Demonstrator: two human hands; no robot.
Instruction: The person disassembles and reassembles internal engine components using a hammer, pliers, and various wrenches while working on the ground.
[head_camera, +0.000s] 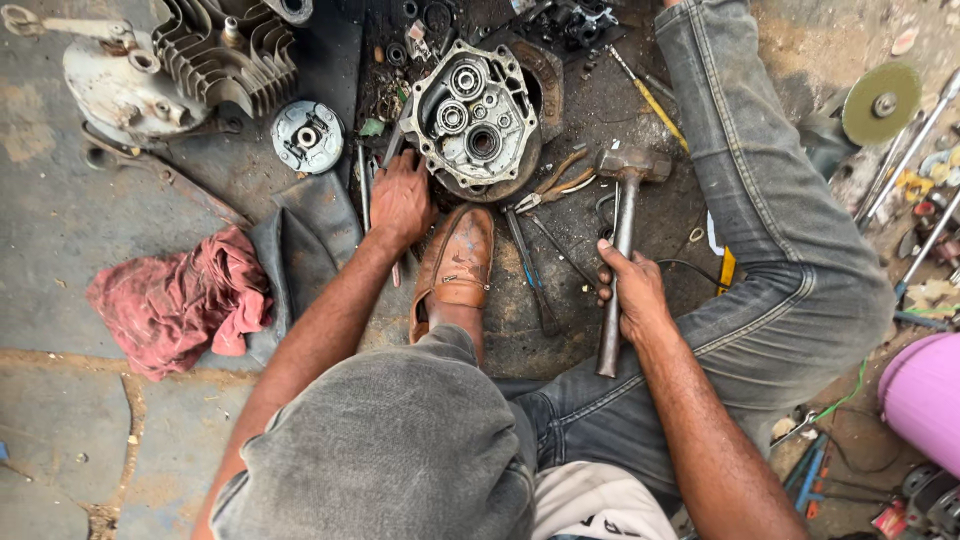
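- The right hand (637, 292) has its grip clamped around the metal handle of a hammer (622, 240), partway down the shaft, with the heavy head pointing away from the person and resting low over the dirty floor (60, 250).
- The left hand (401, 198) rests with fingers curled at the near left edge of the engine case (470, 115); whether its grip is shut on one of the thin tools there, I cannot tell.
- The engine case lies flat on the floor, bearings facing up, just beyond a brown shoe (455, 262) and to the left of the hammer head.
- Pliers (553, 182) lie between case and hammer.
- A red rag (180, 300) lies well to the left; a finned cylinder (225, 50) sits at the far left.
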